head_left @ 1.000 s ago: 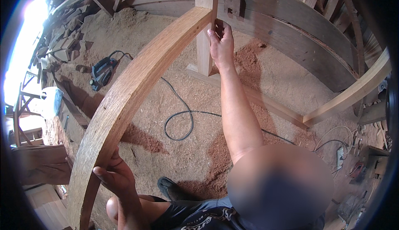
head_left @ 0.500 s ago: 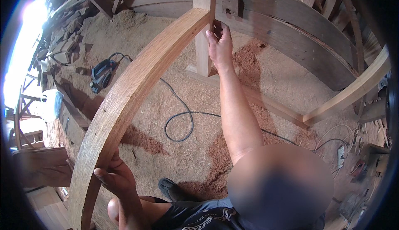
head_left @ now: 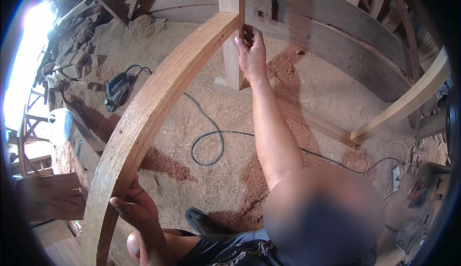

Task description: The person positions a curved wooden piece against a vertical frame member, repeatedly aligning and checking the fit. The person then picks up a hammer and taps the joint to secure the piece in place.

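Observation:
A thick curved wooden beam point(head_left: 149, 105) sweeps from the lower left up to a square wooden post point(head_left: 232, 59), its far end against the post's side. My left hand point(head_left: 139, 206) cups the beam's lower part, thumb on the near edge and fingers behind, partly hidden. Just below the joint, my right hand point(head_left: 253, 54) is closed around the post, thumb in front and fingertips hidden by the wood. At its foot, the post meets a straight wooden rail point(head_left: 307, 117) lying along the ground.
A corded power tool point(head_left: 119, 90) lies on the sawdust-covered ground, left of the beam. A dark cable point(head_left: 222, 143) loops across the middle. Another curved timber point(head_left: 403, 107) rises at right. Large curved boards point(head_left: 331, 35) stand behind, and wood offcuts point(head_left: 72, 64) are piled far left.
The view has shifted very slightly. Both hands keep their holds, and the beam and post stay joined in the same pose.

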